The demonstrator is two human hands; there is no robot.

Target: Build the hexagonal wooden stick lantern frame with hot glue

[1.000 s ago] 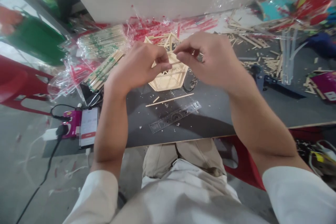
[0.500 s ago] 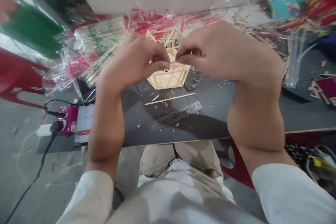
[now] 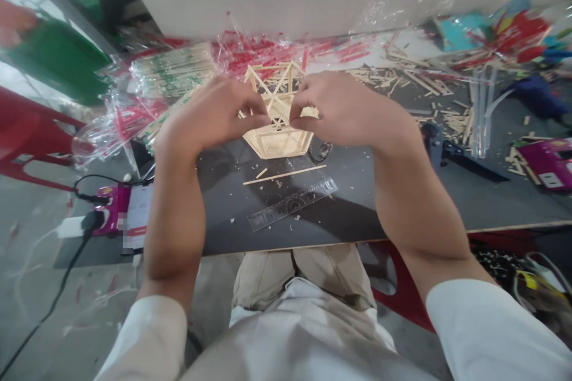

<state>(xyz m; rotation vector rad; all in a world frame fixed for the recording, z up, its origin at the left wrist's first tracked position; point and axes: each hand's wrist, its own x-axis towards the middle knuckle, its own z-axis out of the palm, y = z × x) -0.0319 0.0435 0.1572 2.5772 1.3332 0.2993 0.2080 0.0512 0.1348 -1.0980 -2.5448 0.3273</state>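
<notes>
A hexagonal model built from pale wooden sticks (image 3: 277, 140) stands on the dark table (image 3: 357, 202), with a peaked frame rising from its top. My left hand (image 3: 214, 116) and my right hand (image 3: 344, 113) are both closed in a pinch just above the model, fingertips facing each other a few centimetres apart. Each hand seems to pinch one end of a short thin stick (image 3: 277, 125), which lies right against the model's frame and is hard to tell from it. A long loose stick (image 3: 286, 174) and a clear ruler (image 3: 292, 203) lie in front of the model.
Packets of chopsticks in crinkled plastic (image 3: 170, 74) lie at the back left. Stick offcuts (image 3: 415, 80) litter the back right, beside clear tubes (image 3: 485, 107). A phone (image 3: 136, 217) and a pink charger (image 3: 107, 214) sit at the table's left end. A red chair (image 3: 27, 143) stands on the left.
Both hands have come down closer to the model and their fingertips have drawn slightly apart. The view has shifted a little.
</notes>
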